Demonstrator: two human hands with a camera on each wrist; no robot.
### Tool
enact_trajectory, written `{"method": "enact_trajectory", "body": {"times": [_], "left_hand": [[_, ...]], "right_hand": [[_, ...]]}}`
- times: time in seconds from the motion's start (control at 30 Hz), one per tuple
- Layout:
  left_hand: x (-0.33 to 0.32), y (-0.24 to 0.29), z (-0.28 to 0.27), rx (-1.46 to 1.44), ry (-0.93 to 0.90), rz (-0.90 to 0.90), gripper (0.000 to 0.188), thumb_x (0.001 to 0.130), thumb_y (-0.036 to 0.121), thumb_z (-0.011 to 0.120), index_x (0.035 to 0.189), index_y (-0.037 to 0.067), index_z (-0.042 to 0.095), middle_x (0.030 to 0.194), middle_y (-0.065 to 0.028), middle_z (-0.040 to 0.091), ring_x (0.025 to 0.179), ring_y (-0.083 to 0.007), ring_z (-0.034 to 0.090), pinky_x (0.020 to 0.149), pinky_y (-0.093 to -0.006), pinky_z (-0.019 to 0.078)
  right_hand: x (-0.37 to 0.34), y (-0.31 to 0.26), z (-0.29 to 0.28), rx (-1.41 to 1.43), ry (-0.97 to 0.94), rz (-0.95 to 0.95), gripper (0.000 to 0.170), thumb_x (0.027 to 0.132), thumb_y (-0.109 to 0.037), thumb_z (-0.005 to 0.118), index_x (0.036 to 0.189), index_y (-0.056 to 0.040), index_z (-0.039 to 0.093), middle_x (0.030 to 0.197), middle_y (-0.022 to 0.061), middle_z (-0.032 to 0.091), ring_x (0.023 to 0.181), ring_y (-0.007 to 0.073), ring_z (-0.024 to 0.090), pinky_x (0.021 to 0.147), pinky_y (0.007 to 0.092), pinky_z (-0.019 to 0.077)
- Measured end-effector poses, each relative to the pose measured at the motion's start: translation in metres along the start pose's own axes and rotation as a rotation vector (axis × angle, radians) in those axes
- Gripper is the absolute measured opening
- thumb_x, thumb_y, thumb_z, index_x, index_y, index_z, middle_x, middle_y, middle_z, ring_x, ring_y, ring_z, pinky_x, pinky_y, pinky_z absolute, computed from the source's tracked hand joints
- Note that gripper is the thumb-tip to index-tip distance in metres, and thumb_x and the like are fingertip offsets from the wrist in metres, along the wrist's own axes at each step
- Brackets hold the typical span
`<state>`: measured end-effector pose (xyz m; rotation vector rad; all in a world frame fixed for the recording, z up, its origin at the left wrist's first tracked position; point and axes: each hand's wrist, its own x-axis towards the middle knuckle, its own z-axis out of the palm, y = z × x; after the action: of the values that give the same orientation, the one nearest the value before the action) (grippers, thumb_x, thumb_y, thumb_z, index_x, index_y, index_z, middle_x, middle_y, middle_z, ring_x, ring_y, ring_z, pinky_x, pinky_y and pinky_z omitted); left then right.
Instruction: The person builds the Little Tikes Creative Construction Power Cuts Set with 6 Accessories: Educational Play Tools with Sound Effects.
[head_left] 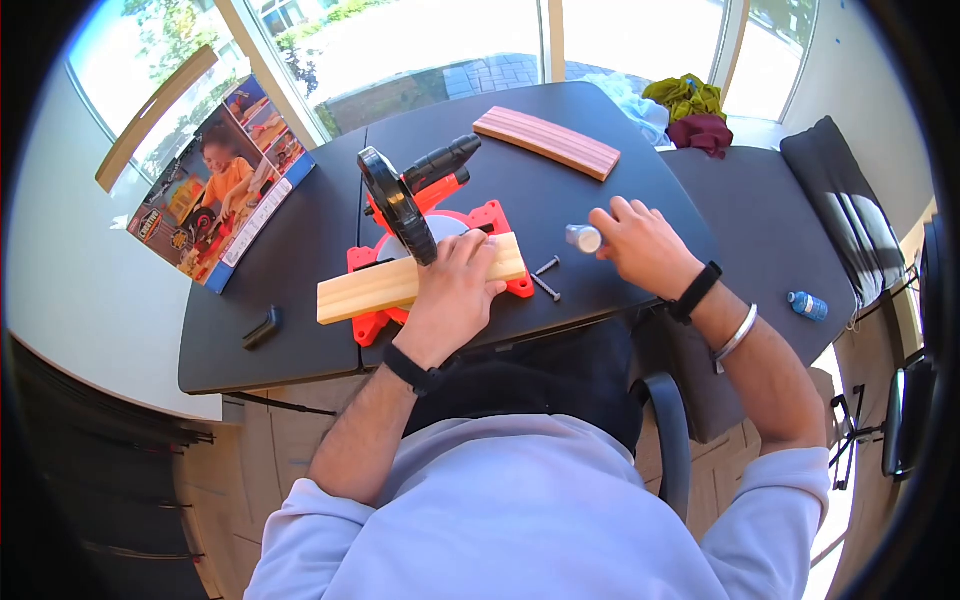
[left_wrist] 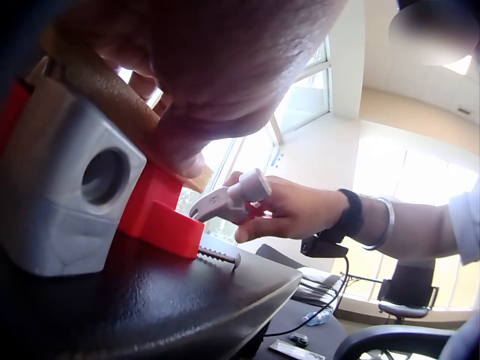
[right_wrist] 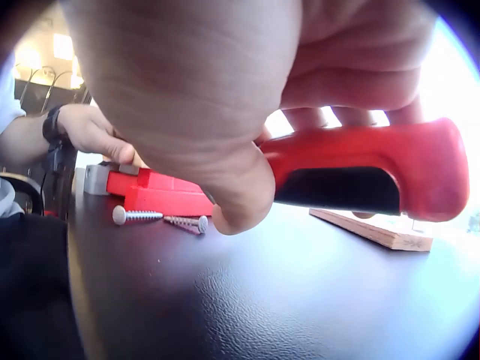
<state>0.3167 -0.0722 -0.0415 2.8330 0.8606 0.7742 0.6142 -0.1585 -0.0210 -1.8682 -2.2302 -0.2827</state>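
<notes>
My left hand (head_left: 450, 300) grips a pale wooden board (head_left: 350, 293) lying across the red base of a toy miter saw (head_left: 395, 205). Its fingers reach over the board, with the thumb at the near edge. The saw's black blade guard stands just left of those fingers. Right of the saw, above the table, my right hand (head_left: 648, 245) holds a toy hammer (left_wrist: 251, 186) with a grey head. Its red and black handle (right_wrist: 442, 165) shows in the right wrist view, fingers curled round it. Two grey toy screws (head_left: 547, 288) lie on the table between saw and hammer.
A reddish grooved board (head_left: 548, 142) lies at the back of the dark table (head_left: 290, 350). On the left stand a picture box (head_left: 225, 185) and a small black piece (head_left: 262, 328). A bench (head_left: 720, 205) at right holds a bottle (head_left: 807, 306) and bunched cloths (head_left: 690, 105).
</notes>
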Motion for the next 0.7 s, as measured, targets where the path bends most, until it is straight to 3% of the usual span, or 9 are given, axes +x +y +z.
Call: {"method": "enact_trajectory", "body": {"times": [0.1, 0.23, 0.3, 0.37, 0.43, 0.47, 0.53, 0.6, 0.7], "left_hand": [[-0.002, -0.003, -0.003, -0.062, -0.032, 0.006, 0.051, 0.094, 0.014, 0.076, 0.14, -0.001, 0.058, 0.148, -0.0172, 0.056, 0.137, -0.0405, 0.052, 0.114, -0.0502, 0.0458], [-0.006, -0.003, -0.006, -0.126, 0.067, 0.039, 0.057, 0.095, 0.013, 0.075, 0.146, -0.001, 0.055, 0.156, -0.0194, 0.051, 0.146, -0.0414, 0.047, 0.121, -0.0497, 0.0415], [-0.012, 0.002, -0.014, -0.181, 0.028, 0.067, 0.061, 0.096, 0.013, 0.074, 0.15, -0.002, 0.051, 0.16, -0.0211, 0.048, 0.151, -0.0415, 0.043, 0.125, -0.0485, 0.0382], [-0.019, 0.008, -0.028, -0.178, 0.039, 0.098, 0.054, 0.097, 0.015, 0.074, 0.146, 0.0, 0.057, 0.158, -0.0203, 0.05, 0.147, -0.0402, 0.048, 0.121, -0.0473, 0.0419], [-0.029, 0.012, -0.046, -0.324, -0.098, 0.121, 0.045, 0.098, 0.016, 0.074, 0.14, 0.004, 0.064, 0.155, -0.0185, 0.054, 0.144, -0.0387, 0.052, 0.118, -0.0463, 0.0447], [-0.034, 0.014, -0.051, -0.303, -0.049, 0.126, 0.035, 0.097, 0.017, 0.076, 0.129, 0.007, 0.072, 0.146, -0.0155, 0.063, 0.135, -0.0361, 0.06, 0.113, -0.0446, 0.0494], [-0.043, 0.01, -0.066, -0.317, -0.048, 0.097, 0.033, 0.096, 0.017, 0.078, 0.126, 0.007, 0.073, 0.141, -0.0142, 0.066, 0.13, -0.0351, 0.063, 0.11, -0.0436, 0.0515], [-0.05, 0.008, -0.083, -0.327, 0.005, 0.072, 0.027, 0.093, 0.015, 0.081, 0.117, 0.006, 0.077, 0.128, -0.0111, 0.074, 0.116, -0.033, 0.071, 0.101, -0.0417, 0.0565], [-0.063, -0.007, -0.099, -0.283, 0.065, 0.068, 0.026, 0.091, 0.014, 0.082, 0.116, 0.006, 0.077, 0.127, -0.0114, 0.075, 0.115, -0.0336, 0.071, 0.1, -0.0419, 0.0571]], "right_hand": [[-0.007, 0.012, -0.002, 0.009, -0.002, 0.101, 0.032, 0.094, -0.018, 0.075, 0.12, -0.0106, 0.057, 0.111, 0.0141, 0.06, 0.107, 0.0355, 0.063, 0.083, 0.0512, 0.0499], [-0.011, 0.025, -0.004, 0.034, 0.028, 0.176, 0.03, 0.09, -0.002, 0.064, 0.118, -0.0092, 0.055, 0.111, 0.0157, 0.059, 0.112, 0.0388, 0.06, 0.087, 0.0546, 0.0466], [-0.009, 0.03, 0.003, 0.065, 0.054, 0.18, 0.034, 0.087, 0.001, 0.059, 0.119, -0.0091, 0.055, 0.112, 0.0167, 0.059, 0.113, 0.04, 0.059, 0.089, 0.0557, 0.0459], [-0.007, 0.034, 0.01, 0.087, 0.006, 0.216, 0.033, 0.088, 0.001, 0.059, 0.119, -0.0095, 0.055, 0.114, 0.0171, 0.06, 0.113, 0.0405, 0.059, 0.089, 0.0562, 0.0463], [-0.004, 0.036, 0.013, 0.082, 0.006, 0.208, 0.031, 0.089, 0.0, 0.063, 0.118, -0.0078, 0.055, 0.113, 0.019, 0.061, 0.11, 0.0419, 0.06, 0.09, 0.0558, 0.0487], [-0.002, 0.039, 0.018, 0.127, 0.003, 0.191, 0.031, 0.089, -0.001, 0.067, 0.117, -0.0066, 0.055, 0.111, 0.02, 0.062, 0.108, 0.0425, 0.062, 0.09, 0.0547, 0.0503], [0.002, 0.042, 0.025, 0.167, 0.022, 0.142, 0.034, 0.086, -0.005, 0.078, 0.113, -0.0035, 0.056, 0.106, 0.0218, 0.064, 0.102, 0.0437, 0.064, 0.09, 0.0515, 0.0539], [0.004, 0.039, 0.025, 0.163, 0.017, 0.132, 0.034, 0.086, -0.005, 0.078, 0.112, -0.0037, 0.056, 0.106, 0.0214, 0.064, 0.102, 0.0436, 0.064, 0.09, 0.0518, 0.054], [0.003, 0.032, 0.017, 0.156, 0.032, 0.144, 0.035, 0.085, -0.011, 0.082, 0.112, -0.0066, 0.06, 0.107, 0.0189, 0.064, 0.103, 0.0423, 0.065, 0.09, 0.0519, 0.0546]]}}
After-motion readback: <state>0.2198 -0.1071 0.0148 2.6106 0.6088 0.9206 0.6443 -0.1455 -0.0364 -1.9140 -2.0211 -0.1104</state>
